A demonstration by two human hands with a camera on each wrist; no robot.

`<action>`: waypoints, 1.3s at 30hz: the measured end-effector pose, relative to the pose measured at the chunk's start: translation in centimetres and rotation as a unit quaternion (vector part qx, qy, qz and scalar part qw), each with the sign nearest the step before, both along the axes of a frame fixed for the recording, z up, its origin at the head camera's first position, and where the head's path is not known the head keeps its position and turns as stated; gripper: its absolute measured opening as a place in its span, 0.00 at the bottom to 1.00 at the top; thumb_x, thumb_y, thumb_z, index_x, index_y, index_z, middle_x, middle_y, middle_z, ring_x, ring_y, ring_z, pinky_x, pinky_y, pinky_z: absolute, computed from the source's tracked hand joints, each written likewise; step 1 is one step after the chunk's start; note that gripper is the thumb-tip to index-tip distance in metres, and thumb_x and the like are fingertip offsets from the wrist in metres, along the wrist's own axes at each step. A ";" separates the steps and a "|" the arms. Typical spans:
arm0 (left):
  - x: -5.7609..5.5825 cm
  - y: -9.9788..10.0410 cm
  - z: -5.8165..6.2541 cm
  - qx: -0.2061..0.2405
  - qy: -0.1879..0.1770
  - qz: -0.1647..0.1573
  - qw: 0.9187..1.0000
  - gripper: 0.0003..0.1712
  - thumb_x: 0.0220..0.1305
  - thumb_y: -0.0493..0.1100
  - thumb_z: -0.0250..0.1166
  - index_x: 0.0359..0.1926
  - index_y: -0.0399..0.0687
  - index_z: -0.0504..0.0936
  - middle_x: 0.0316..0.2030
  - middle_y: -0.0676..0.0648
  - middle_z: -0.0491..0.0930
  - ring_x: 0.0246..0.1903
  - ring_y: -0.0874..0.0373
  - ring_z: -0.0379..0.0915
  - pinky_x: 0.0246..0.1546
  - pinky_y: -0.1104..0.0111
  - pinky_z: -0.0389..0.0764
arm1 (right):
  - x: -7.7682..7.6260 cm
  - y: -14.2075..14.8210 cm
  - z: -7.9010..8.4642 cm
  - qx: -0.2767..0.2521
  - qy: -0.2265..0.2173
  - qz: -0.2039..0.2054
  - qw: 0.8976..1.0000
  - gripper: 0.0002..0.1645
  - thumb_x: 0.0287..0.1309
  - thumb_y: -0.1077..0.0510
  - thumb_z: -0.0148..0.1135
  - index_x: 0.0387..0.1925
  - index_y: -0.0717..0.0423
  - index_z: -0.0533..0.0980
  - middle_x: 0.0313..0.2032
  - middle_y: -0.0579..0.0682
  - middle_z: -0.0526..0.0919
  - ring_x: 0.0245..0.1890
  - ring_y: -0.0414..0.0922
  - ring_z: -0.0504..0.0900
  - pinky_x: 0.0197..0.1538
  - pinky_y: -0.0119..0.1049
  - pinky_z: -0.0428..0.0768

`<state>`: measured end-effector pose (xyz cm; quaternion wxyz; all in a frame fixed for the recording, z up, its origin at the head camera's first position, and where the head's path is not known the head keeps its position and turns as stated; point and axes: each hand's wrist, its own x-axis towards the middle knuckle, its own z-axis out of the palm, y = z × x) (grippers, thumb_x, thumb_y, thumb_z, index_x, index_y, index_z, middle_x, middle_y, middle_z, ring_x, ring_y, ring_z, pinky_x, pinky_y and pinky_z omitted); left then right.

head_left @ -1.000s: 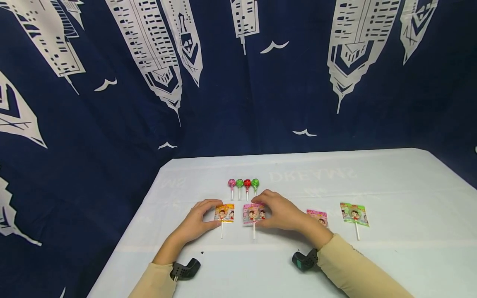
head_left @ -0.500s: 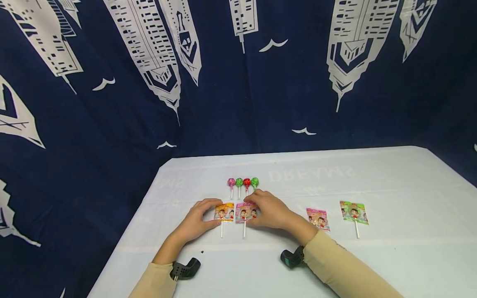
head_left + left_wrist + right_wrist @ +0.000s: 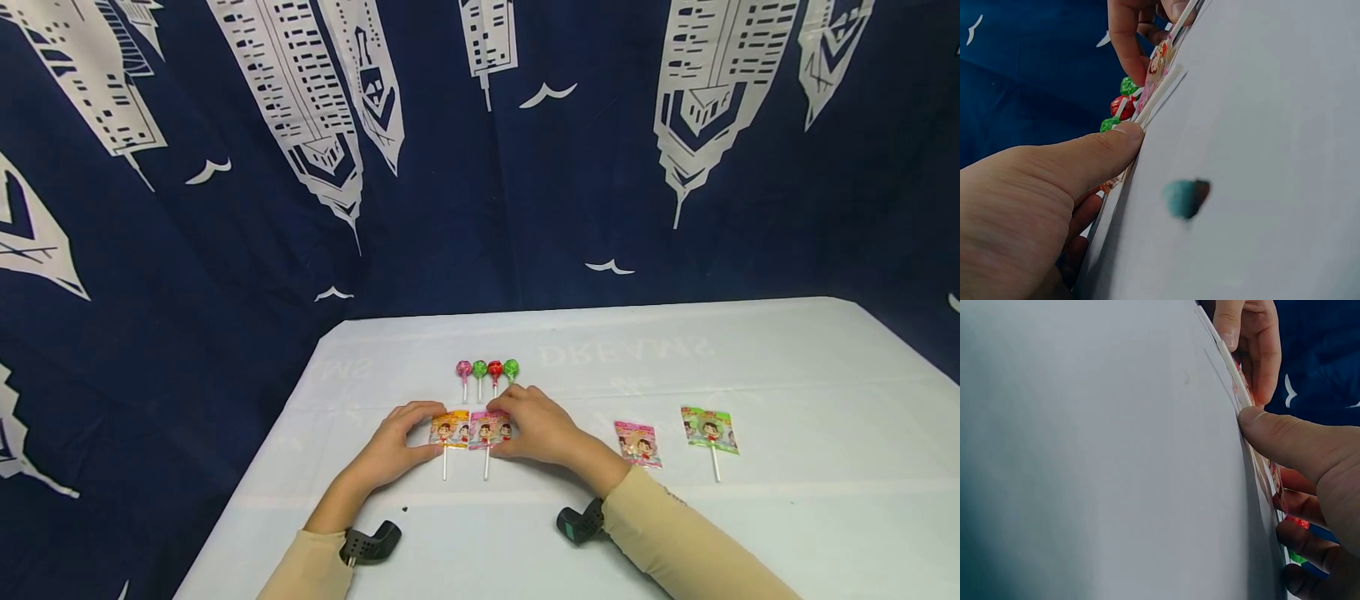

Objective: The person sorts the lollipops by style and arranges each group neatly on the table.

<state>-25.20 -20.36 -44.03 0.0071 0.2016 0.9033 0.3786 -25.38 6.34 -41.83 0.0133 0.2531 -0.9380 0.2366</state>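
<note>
In the head view my left hand [image 3: 393, 437] grips an orange-wrapped lollipop [image 3: 453, 427], thumb at its lower edge and fingertips at its upper edge. My right hand [image 3: 542, 429] holds a pink-wrapped lollipop [image 3: 487, 431] the same way. The two flat packets lie side by side on the white table, their edges meeting and their white sticks pointing toward me. In the left wrist view my left thumb [image 3: 1094, 153] presses by a stick. The right wrist view has my right thumb [image 3: 1285, 434] at the packet's stick end; the other fingers reach behind it.
Just beyond the packets stands a row of round lollipops: pink [image 3: 463, 367], green [image 3: 480, 367], red [image 3: 495, 368] and another green one [image 3: 512, 368]. To the right lie a pink packet [image 3: 638, 444] and a green-wrapped lollipop [image 3: 710, 429]. A dark blue curtain [image 3: 480, 208] hangs behind the table.
My right hand has slid the pink-wrapped lollipop left until it meets the orange one. The left hand has stayed in place. The pink packet at right is now fully uncovered.
</note>
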 end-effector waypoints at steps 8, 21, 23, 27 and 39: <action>-0.1 0.0 -0.1 -0.001 0.000 -0.002 1.000 0.30 0.58 0.42 0.74 0.62 0.56 0.78 0.65 0.55 0.75 0.71 0.48 0.62 0.71 0.43 0.59 | -0.1 0.0 -0.2 -0.002 0.012 0.004 1.000 0.37 0.44 0.45 0.80 0.57 0.50 0.80 0.52 0.47 0.80 0.50 0.46 0.75 0.55 0.43 0.76; 0.0 -0.1 -0.1 0.003 -0.001 -0.004 1.000 0.30 0.58 0.42 0.74 0.62 0.56 0.78 0.65 0.54 0.75 0.71 0.48 0.62 0.71 0.43 0.58 | 0.1 0.1 -0.2 -0.004 0.011 0.007 1.000 0.37 0.44 0.44 0.80 0.58 0.48 0.79 0.52 0.47 0.79 0.51 0.47 0.75 0.56 0.44 0.76; 0.0 -0.1 -0.1 0.000 0.000 -0.005 1.000 0.30 0.58 0.43 0.74 0.63 0.56 0.78 0.65 0.54 0.75 0.71 0.48 0.62 0.71 0.43 0.58 | 0.1 0.2 -0.1 0.000 0.012 0.006 1.000 0.37 0.45 0.43 0.80 0.58 0.48 0.79 0.53 0.47 0.79 0.51 0.47 0.75 0.56 0.45 0.76; 0.0 -0.1 -0.1 -0.002 0.006 -0.004 1.000 0.30 0.58 0.42 0.74 0.62 0.55 0.78 0.65 0.54 0.75 0.70 0.48 0.62 0.70 0.42 0.59 | 0.4 0.5 0.3 -0.002 0.017 0.018 1.000 0.38 0.46 0.45 0.79 0.59 0.50 0.78 0.54 0.48 0.78 0.52 0.48 0.77 0.56 0.47 0.77; 0.0 -0.1 -0.2 -0.004 0.008 0.000 1.000 0.30 0.57 0.42 0.74 0.62 0.56 0.78 0.64 0.55 0.75 0.70 0.48 0.62 0.71 0.43 0.59 | 1.8 3.2 2.5 -0.030 0.026 0.028 0.999 0.36 0.50 0.49 0.77 0.61 0.49 0.76 0.59 0.47 0.77 0.53 0.45 0.78 0.58 0.48 0.78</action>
